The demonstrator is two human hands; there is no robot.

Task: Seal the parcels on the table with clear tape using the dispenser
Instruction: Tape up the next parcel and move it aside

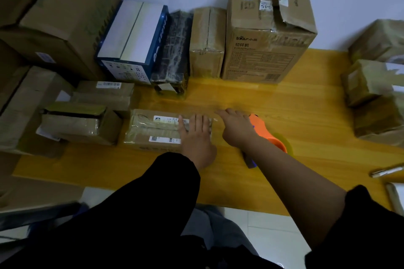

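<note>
The left hand (196, 135) lies flat, fingers straight, on one tape-wrapped cardboard parcel (153, 129) at the near left of the wooden table (306, 105). Just right of the parcel, the right hand (237, 125) is blurred, with fingers outstretched, and partly covers the single orange tape dispenser (265, 132). The parcel bears two white labels (166, 119).

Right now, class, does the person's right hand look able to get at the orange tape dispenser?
Probably yes. The right hand is open, directly beside the orange tape dispenser, which lies partly under that wrist on the table. Nothing lies between them; the left hand rests flat on the parcel.
</note>
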